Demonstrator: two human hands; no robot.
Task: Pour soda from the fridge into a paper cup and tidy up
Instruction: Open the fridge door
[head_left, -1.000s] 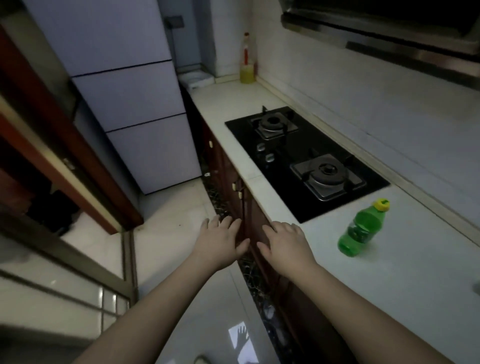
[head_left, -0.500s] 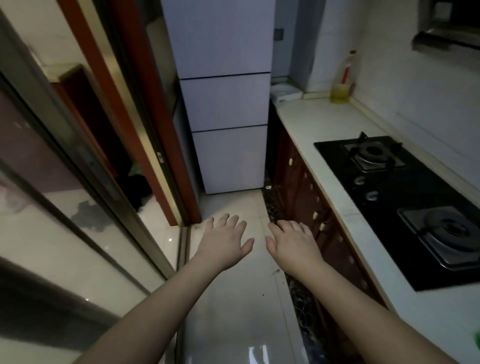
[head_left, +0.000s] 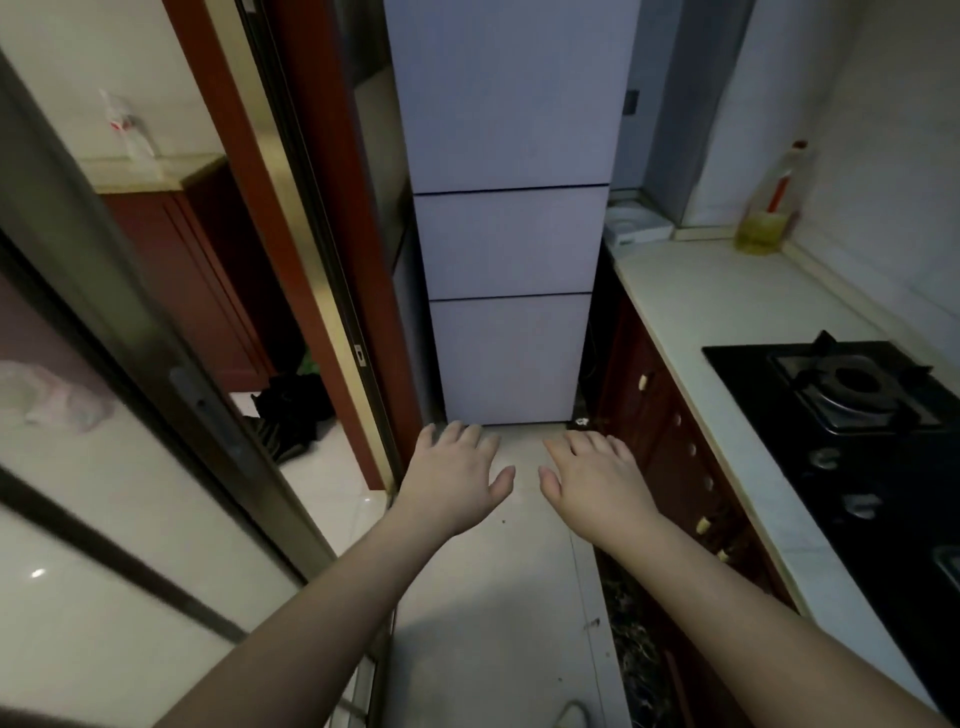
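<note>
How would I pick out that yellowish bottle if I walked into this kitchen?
Follow the pale countertop past the black stove to its far end by the wall. The bottle stands there, tall and clear, with yellow liquid low inside and a red stripe, unlike the flat white box nearby.

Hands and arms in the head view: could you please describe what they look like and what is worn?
Both forearms are bare, with no sleeves in view. The left hand and right hand wear no gloves, rings, watch or bracelets, and show no visible markings.
</note>
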